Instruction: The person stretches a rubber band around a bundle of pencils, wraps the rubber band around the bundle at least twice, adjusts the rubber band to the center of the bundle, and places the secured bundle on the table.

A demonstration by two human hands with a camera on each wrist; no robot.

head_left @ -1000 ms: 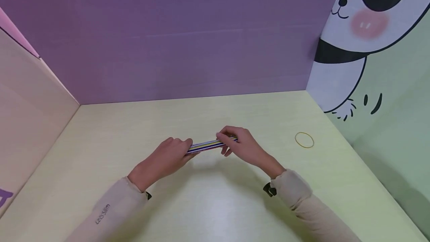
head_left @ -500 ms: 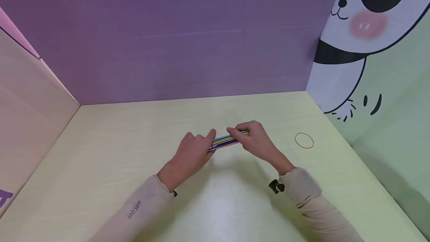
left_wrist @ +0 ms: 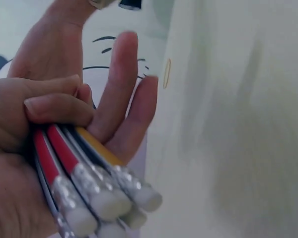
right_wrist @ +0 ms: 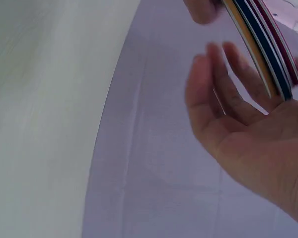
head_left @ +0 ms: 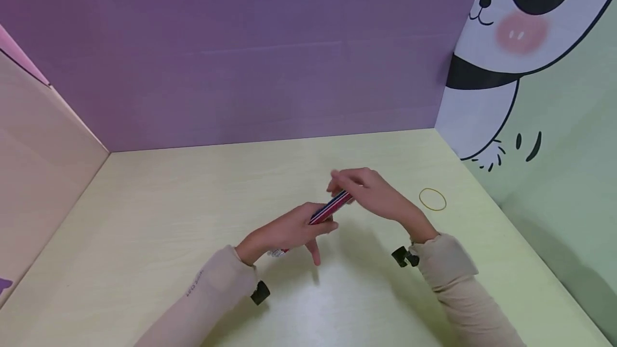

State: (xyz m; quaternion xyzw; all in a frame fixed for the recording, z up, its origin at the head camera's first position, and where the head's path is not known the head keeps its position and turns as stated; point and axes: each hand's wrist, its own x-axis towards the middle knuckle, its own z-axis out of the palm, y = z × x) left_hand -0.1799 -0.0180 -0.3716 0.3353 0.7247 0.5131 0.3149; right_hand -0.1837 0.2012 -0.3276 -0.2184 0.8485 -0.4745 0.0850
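A bundle of striped pencils (head_left: 331, 208) in red, dark blue and yellow is held slanted above the table. My left hand (head_left: 296, 226) grips it near the eraser end, thumb and a finger bent round it while other fingers stick out. Silver ferrules and white erasers (left_wrist: 107, 204) poke out below that hand in the left wrist view. At the bundle's other end is my right hand (head_left: 373, 191). In the right wrist view its fingers (right_wrist: 201, 89) are loosely bent, and the pencil ends touch the palm.
On the right of the pale table (head_left: 193, 191) lies a thin yellow rubber band (head_left: 432, 199). A purple wall (head_left: 270, 58) stands at the back. To the right rises a green wall (head_left: 569, 175) with a cartoon animal; a pale wall (head_left: 43, 165) borders the left.
The bundle has swung from nearly level to a steeper slant. My left hand has moved right and turned, spreading some fingers. My right hand has shifted slightly right and loosened around the pencil ends.
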